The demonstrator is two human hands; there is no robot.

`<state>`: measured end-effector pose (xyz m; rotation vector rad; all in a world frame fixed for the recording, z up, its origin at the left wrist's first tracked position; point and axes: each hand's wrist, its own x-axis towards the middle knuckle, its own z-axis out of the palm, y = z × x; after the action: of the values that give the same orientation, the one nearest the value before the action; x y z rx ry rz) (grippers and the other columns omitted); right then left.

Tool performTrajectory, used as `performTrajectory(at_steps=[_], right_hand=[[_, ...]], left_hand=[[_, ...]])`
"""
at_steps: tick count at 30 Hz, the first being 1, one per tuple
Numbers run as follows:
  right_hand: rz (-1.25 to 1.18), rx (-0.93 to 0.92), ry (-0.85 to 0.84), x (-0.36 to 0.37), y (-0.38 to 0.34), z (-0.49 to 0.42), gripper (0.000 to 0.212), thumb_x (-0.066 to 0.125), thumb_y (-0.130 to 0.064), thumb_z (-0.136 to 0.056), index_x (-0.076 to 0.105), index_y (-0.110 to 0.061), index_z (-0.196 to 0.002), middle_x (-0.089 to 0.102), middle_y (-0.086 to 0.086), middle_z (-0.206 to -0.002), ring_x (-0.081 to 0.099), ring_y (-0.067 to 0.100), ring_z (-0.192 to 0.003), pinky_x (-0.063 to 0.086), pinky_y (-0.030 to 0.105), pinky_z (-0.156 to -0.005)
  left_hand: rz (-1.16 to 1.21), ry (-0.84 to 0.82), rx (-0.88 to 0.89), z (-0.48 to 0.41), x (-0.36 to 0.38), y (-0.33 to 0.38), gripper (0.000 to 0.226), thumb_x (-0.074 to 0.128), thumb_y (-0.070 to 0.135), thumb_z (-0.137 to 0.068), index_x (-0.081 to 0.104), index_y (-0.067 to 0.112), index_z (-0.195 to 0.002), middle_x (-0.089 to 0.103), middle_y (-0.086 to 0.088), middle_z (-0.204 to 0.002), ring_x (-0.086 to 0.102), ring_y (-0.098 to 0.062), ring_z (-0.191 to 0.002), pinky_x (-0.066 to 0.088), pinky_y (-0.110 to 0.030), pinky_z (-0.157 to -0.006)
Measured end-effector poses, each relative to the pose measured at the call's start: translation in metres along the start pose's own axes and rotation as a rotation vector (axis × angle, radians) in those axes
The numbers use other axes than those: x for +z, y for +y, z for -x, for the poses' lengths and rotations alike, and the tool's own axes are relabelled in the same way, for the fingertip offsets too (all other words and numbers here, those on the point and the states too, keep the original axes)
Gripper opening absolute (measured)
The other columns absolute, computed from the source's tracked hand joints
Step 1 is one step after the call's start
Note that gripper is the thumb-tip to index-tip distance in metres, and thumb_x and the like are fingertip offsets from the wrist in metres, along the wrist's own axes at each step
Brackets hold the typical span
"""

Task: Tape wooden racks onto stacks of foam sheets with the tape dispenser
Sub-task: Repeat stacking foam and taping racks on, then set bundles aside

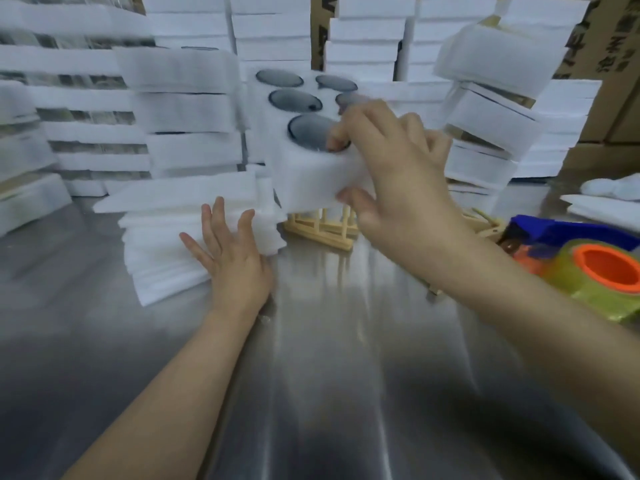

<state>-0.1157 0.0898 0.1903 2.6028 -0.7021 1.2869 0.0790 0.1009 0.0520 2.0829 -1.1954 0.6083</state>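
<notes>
One wooden rack [322, 227] stood half hidden on the tabletop [346, 375] beneath a foam block [308, 178], five dark wells showing, gripped by the right hand [391, 174]. The left hand [235, 263] lay flat, fingers spread, on one stack of foam sheets [162, 251]; one tape dispenser [588, 268] was cut off rightward.

Right hand [391, 168] grips a foam block [311, 168] above a rack [322, 226]; left hand [232, 258] lies flat against foam sheets [166, 244] on the desk [329, 358].

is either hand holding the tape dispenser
No, the tape dispenser lies on the table, while the right hand grips a foam block and the left hand touches the foam sheets.
</notes>
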Motion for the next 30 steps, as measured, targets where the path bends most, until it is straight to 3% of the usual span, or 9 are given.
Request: performTrajectory(at_steps=[5,10,13,14,16,19,22,26,30], right_hand=[[0.187,0.086,-0.318,-0.021,-0.036,0.117,0.061,0.077,-0.008,-0.042,0.057,-0.025,-0.098,0.058,-0.001,-0.108,0.053,0.031,-0.083,0.034,0.039,-0.068],[0.093,0.075,-0.743,-0.022,-0.025,0.138,0.041,0.057,-0.02,-0.085,0.037,-0.036,-0.118,0.039,-0.019,-0.114,0.032,0.017,-0.097,0.029,0.033,-0.079],[-0.241,0.132,-0.955,-0.036,0.015,0.099,0.027,0.061,-0.045,-0.086,0.05,-0.045,-0.111,0.054,-0.033,-0.101,0.051,-0.005,-0.088,0.039,0.016,-0.072],[-0.396,0.212,-0.917,-0.038,0.028,0.084,0.022,0.062,-0.048,-0.086,0.058,-0.045,-0.107,0.061,-0.034,-0.097,0.059,-0.008,-0.076,0.042,0.009,-0.066],[-0.557,0.355,-0.511,-0.023,0.054,0.065,0.008,0.062,-0.032,-0.09,0.069,-0.032,-0.094,0.071,-0.017,-0.086,0.061,-0.003,-0.058,0.045,0.011,-0.055],[-0.37,0.584,0.015,0.019,0.08,0.067,0.013,0.057,-0.016,-0.09,0.067,-0.015,-0.082,0.068,0.004,-0.073,0.062,0.019,-0.071,0.05,0.03,-0.068],[-0.386,0.75,-0.02,0.033,0.1,0.086,0.021,0.054,-0.013,-0.09,0.067,-0.017,-0.074,0.063,-0.014,-0.068,0.058,0.008,-0.073,0.04,0.007,-0.062],[-0.427,0.828,-0.234,0.018,0.108,0.092,0.013,0.056,-0.028,-0.089,0.065,-0.02,-0.083,0.061,-0.01,-0.07,0.053,0.01,-0.065,0.038,0.026,-0.06],[-0.265,0.897,-0.709,-0.007,0.1,0.085,0.036,0.057,-0.061,-0.082,0.046,-0.036,-0.106,0.06,-0.001,-0.084,0.055,0.009,-0.046,0.038,0.018,-0.04]], left_hand=[[0.025,0.074,-0.005,-0.002,-0.004,0.001,0.079,0.045,-0.01,-0.059,0.038,0.0,-0.136,0.027,-0.016,-0.152,0.01,-0.035,-0.146,-0.009,-0.066,-0.109],[-0.013,0.082,0.035,-0.007,-0.01,-0.005,0.058,0.047,-0.005,-0.064,0.045,0.002,-0.122,0.02,-0.015,-0.156,0.005,-0.035,-0.147,-0.011,-0.063,-0.108],[-0.012,0.032,0.0,-0.008,-0.011,-0.011,0.045,0.044,-0.005,-0.071,0.048,0.002,-0.116,0.026,-0.014,-0.154,0.007,-0.032,-0.148,-0.012,-0.068,-0.106],[-0.003,0.026,-0.005,-0.008,-0.011,-0.012,0.045,0.043,-0.005,-0.073,0.048,0.002,-0.117,0.029,-0.013,-0.152,0.01,-0.031,-0.147,-0.012,-0.069,-0.105],[0.004,0.034,0.001,-0.009,-0.011,-0.014,0.044,0.043,-0.006,-0.075,0.048,0.002,-0.118,0.035,-0.013,-0.149,0.016,-0.029,-0.146,-0.012,-0.069,-0.105],[0.01,0.064,0.006,-0.01,-0.011,-0.016,0.044,0.043,-0.007,-0.076,0.049,0.003,-0.118,0.039,-0.01,-0.146,0.019,-0.027,-0.145,-0.012,-0.067,-0.107],[0.034,0.085,-0.006,-0.011,-0.009,-0.017,0.049,0.043,-0.009,-0.077,0.046,0.003,-0.124,0.043,-0.008,-0.141,0.021,-0.026,-0.144,-0.013,-0.064,-0.108],[0.059,0.11,-0.004,-0.012,-0.008,-0.019,0.046,0.044,-0.009,-0.078,0.05,0.004,-0.122,0.046,-0.006,-0.14,0.027,-0.025,-0.141,-0.012,-0.063,-0.109],[0.069,0.116,0.019,-0.013,-0.013,-0.019,0.038,0.046,-0.007,-0.08,0.059,0.005,-0.114,0.053,-0.005,-0.135,0.034,-0.023,-0.136,-0.009,-0.062,-0.11]])
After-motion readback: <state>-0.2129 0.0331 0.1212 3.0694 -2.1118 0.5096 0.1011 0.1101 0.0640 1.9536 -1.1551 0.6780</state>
